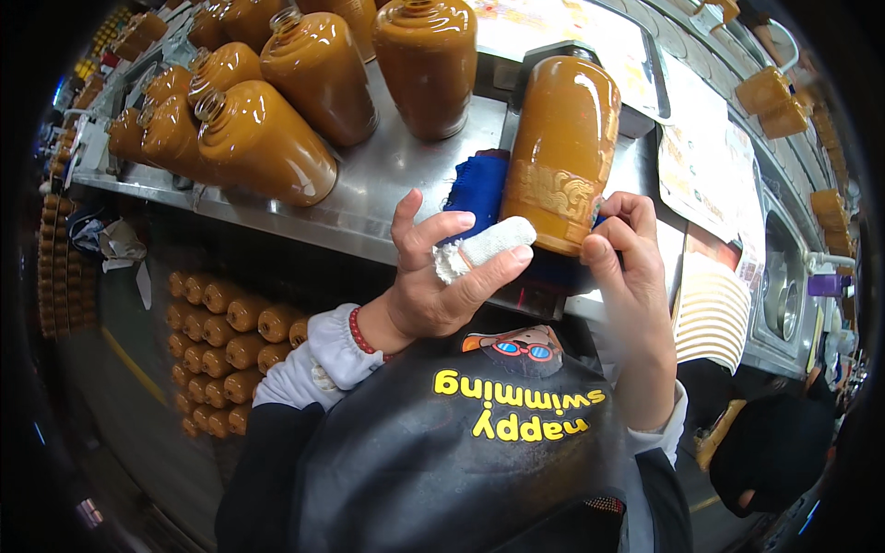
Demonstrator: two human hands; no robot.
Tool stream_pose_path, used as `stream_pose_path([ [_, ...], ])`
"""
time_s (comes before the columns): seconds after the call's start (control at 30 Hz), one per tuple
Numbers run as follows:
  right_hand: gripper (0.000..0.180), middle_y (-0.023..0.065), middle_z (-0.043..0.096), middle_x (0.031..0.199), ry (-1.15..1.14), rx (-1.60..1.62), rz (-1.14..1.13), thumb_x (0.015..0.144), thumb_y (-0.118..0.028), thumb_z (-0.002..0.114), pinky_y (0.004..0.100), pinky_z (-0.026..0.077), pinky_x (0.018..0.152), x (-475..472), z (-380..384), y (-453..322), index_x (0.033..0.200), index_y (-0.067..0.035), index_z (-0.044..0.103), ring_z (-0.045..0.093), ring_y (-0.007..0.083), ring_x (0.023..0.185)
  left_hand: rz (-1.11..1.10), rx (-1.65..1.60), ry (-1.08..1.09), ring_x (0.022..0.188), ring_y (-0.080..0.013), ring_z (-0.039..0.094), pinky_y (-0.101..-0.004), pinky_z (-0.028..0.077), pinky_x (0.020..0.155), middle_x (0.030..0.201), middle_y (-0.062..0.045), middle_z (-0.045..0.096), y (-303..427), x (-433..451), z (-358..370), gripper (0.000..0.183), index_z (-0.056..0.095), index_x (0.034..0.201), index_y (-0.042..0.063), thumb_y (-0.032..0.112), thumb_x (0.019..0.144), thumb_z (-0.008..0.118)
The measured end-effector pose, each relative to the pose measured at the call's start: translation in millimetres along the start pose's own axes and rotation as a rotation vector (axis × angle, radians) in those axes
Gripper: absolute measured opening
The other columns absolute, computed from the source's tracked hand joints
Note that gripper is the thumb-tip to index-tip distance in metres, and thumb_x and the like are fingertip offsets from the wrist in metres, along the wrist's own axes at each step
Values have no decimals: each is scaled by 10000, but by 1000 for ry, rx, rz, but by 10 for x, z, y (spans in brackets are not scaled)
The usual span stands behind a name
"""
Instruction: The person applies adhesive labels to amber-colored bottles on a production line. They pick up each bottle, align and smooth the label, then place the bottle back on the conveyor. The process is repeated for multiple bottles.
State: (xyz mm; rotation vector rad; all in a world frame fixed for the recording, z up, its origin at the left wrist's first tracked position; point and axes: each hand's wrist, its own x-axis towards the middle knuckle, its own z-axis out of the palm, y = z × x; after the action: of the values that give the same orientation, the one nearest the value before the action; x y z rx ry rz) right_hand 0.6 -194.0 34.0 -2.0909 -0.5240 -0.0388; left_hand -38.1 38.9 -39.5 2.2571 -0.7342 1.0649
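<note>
A glossy amber-brown glass bottle (563, 138) lies tilted on a dark support, its neck away from me and its base towards me. A raised gold relief band (560, 197) runs round it near the base. My left hand (449, 263) has its fingers apart, and a white cloth cover (487, 245) on one finger comes up to the bottle's base. At the base's right edge, my right hand (632, 256) has thumb and fingers bent close together beside a small coloured patch (597, 209); whether they pinch anything is hidden. Blue cloth (477, 186) lies left of the bottle.
Several similar bottles (266, 142) stand on the steel worktop (366, 200) to the left. More bottles (228, 332) are stacked below it. Printed sheets (698, 166), gold-striped sheets (712, 311) and a sink (774, 276) are at right. A person in a black cap (774, 449) is nearby.
</note>
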Motion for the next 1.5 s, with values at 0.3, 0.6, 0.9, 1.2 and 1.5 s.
stream_pose_path([
  [0.3, 272, 156, 498, 1021, -8, 165, 45, 1028, -194, 580, 363, 446, 875, -33, -1, 55, 858, 17, 610, 482, 284, 1059, 336, 152, 20, 1167, -149, 513, -550, 225, 1191, 1097, 104, 599, -76, 319, 0, 301, 717, 1096, 333, 251, 814, 785],
  [0.6, 163, 93, 433, 1196, -104, 102, 33, 931, -137, 682, 284, 411, 926, -55, -118, 74, 871, -27, 577, 474, 191, 1085, -69, -300, -107, 1295, -403, 546, -624, 192, 1194, 1336, -193, 603, -105, 352, 185, 650, 451, 1400, 61, 95, 840, 778],
  [0.9, 204, 109, 445, 1140, -207, 91, 28, 995, -162, 616, 298, 420, 864, -77, -367, 272, 853, -21, 571, 470, 207, 1036, 373, -41, -117, 1107, -199, 579, -477, 345, 1169, 1068, -1, 680, -160, 385, -36, 253, 654, 1008, 246, 122, 794, 709],
  [1.2, 328, 98, 444, 1096, -196, 132, 51, 996, -310, 639, 275, 407, 828, -100, -313, 332, 861, -23, 557, 458, 193, 984, 511, 17, -214, 1054, -185, 601, -537, 281, 1196, 1002, 34, 651, -63, 663, -43, 275, 636, 975, 265, 129, 745, 700],
  [1.5, 280, 88, 457, 1104, -205, 111, 34, 949, -252, 691, 269, 400, 782, -97, -338, 294, 845, -37, 545, 462, 185, 968, 100, -146, -253, 1266, -326, 566, -557, 229, 1219, 1290, -96, 614, -24, 742, 145, 624, 522, 1348, 195, 120, 786, 782],
])
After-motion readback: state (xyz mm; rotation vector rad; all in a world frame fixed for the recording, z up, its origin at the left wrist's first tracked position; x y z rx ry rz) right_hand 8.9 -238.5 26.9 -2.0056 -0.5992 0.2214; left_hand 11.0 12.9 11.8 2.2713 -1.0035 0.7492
